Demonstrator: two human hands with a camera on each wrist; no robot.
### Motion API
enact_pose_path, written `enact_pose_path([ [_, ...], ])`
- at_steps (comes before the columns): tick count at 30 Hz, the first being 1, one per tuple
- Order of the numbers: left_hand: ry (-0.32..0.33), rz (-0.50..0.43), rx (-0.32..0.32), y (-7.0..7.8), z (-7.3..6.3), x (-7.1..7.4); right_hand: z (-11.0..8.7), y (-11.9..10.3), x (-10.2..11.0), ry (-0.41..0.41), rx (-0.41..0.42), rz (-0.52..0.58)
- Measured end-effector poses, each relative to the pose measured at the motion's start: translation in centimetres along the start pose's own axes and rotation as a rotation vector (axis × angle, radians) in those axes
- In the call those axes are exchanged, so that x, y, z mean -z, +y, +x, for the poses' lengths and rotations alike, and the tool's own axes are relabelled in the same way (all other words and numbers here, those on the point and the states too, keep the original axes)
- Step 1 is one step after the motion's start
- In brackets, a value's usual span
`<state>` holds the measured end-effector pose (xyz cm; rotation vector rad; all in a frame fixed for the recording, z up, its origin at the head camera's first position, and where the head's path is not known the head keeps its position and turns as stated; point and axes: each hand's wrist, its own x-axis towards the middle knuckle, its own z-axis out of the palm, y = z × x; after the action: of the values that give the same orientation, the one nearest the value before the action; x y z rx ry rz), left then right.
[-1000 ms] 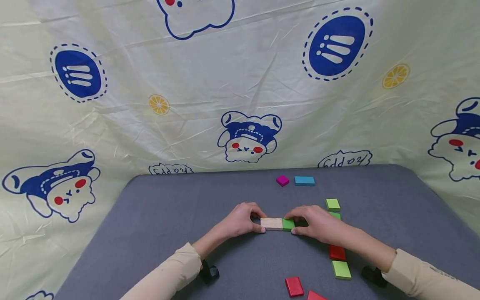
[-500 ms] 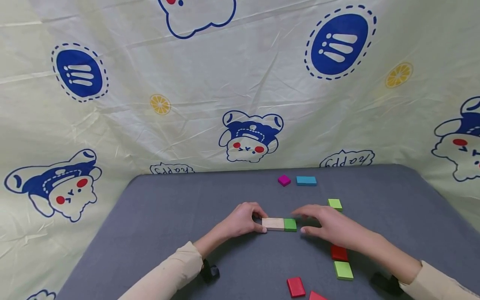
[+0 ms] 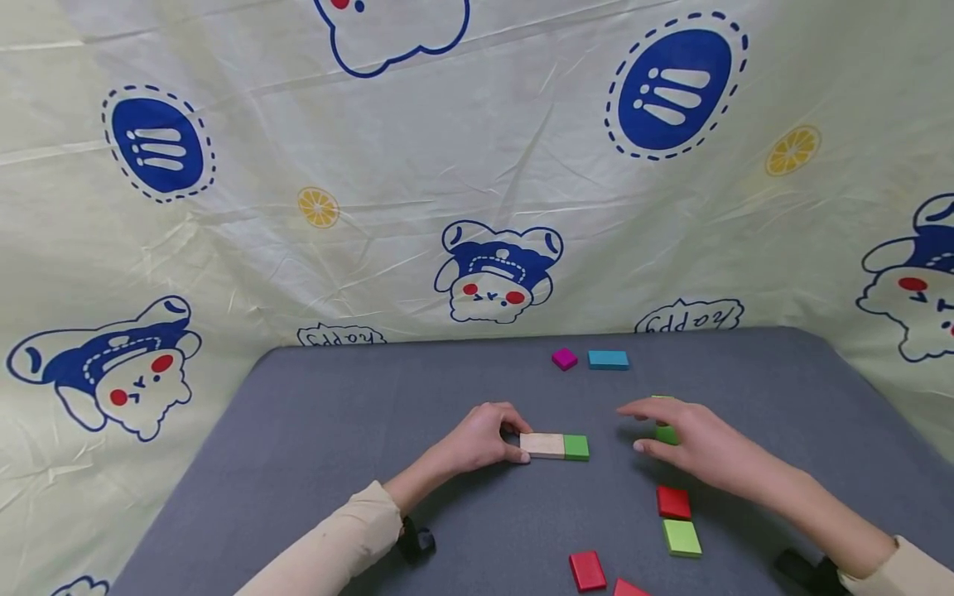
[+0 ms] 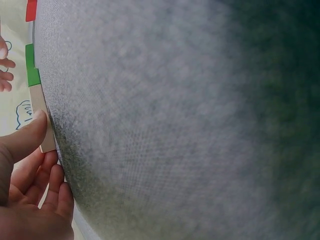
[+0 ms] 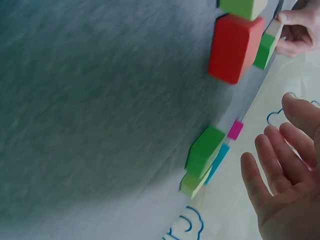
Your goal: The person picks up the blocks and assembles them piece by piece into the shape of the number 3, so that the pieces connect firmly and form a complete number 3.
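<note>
My left hand [image 3: 484, 436] pinches the left end of a plain wooden block [image 3: 542, 445] between thumb and fingers. Against that block's right end lies a small green block [image 3: 576, 447]. In the left wrist view, the thumb lies on the wooden block [image 4: 41, 100] with fingertips at its end. My right hand [image 3: 693, 439] hovers to the right with fingers extended and holds nothing. Just under it in the head view shows another green block [image 3: 666, 434], partly covered. The right wrist view shows this green block [image 5: 205, 150] beside a lime block [image 5: 194, 184].
A red block [image 3: 674, 502] and a lime block [image 3: 681, 538] line up nearer the front right. Another red block [image 3: 588, 571] and a red piece [image 3: 628, 588] lie at the front edge of view. Magenta [image 3: 565, 358] and blue [image 3: 608, 360] blocks lie at the back of the grey table [image 3: 335, 414].
My right hand has let go of the small green block and moved right, over the column of blocks. The left hand keeps its pinch on the wooden block.
</note>
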<state>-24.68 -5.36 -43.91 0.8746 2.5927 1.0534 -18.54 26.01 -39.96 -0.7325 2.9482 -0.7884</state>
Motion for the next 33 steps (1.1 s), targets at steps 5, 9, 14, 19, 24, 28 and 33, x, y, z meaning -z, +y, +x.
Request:
enact_pose_path([
  [5, -0.001, -0.003, -0.001, 0.0, -0.1, 0.1, -0.5, 1.1, 0.6, 0.013, -0.007, -0.013],
  [9, -0.004, -0.004, 0.003, 0.0, -0.2, 0.1, -1.1, 2.2, 0.8, 0.022, -0.002, -0.035],
  [14, -0.007, -0.006, 0.008, -0.1, -0.2, 0.2, -1.4, 3.5, 0.7, 0.014, -0.012, -0.066],
  [19, -0.009, -0.006, 0.018, 0.0, -0.2, 0.2, -1.5, 4.4, 0.5, 0.008, -0.007, -0.085],
  [24, -0.003, -0.003, 0.014, 0.0, -0.1, 0.1, -1.3, 4.7, 0.2, -0.025, -0.020, -0.072],
  [28, 0.000, 0.002, 0.010, 0.0, 0.0, 0.1, -1.1, 4.8, 0.2, -0.049, -0.029, -0.064],
  [33, 0.004, 0.008, 0.007, 0.0, 0.0, 0.0, -0.7, 4.8, 0.0, -0.045, -0.007, -0.068],
])
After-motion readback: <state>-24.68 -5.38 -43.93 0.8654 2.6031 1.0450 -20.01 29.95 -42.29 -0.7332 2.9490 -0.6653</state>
